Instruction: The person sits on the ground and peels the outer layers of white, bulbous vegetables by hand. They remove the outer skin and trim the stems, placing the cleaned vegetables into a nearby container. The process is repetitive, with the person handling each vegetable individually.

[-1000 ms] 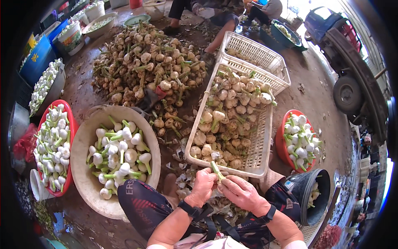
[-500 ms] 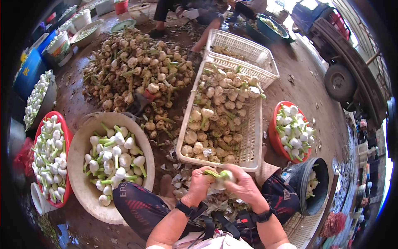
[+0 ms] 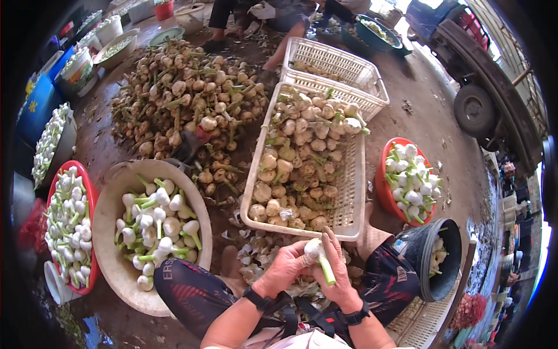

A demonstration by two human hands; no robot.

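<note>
A peeled white garlic bulb with a green stem is between my two hands, above my lap. My left hand is closed against the bulb's left side with thumb and fingers. My right hand holds it from the right, its fingers pointing up along the bulb and the stem lying toward the palm. Just beyond my hands, a white plastic crate holds unpeeled brownish garlic bulbs. Papery garlic skins lie below and between my legs.
At left stand a wide pale basin and a red basin, both with peeled garlic. A red bucket and a dark bucket stand at right. Beyond lies a garlic heap; a person's leg shows behind. A truck stands far right.
The garlic bulb has turned so its green stem, earlier toward my left hand, now points down toward me. My right fingers have straightened upward. The view has shifted slightly.
</note>
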